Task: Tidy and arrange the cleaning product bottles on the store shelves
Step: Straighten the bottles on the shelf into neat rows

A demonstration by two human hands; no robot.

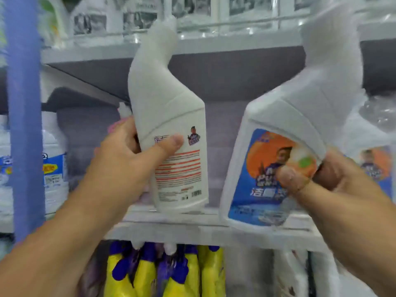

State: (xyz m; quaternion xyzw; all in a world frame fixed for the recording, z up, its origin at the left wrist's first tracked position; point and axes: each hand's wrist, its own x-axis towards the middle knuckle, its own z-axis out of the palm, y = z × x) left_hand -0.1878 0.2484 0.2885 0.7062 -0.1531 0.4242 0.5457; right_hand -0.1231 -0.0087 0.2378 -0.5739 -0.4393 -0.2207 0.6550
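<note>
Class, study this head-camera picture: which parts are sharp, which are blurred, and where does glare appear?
Head view: the left hand and its white bottle with back label facing us are fairly sharp; the right hand and its blue-labelled bottle smear with motion blur, especially the neck; glare spots glint on the clear packaging on the upper shelf; the blue post looks soft.

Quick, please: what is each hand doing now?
Left hand: grips the white bottle.
Right hand: grips the blue-label bottle.
</note>
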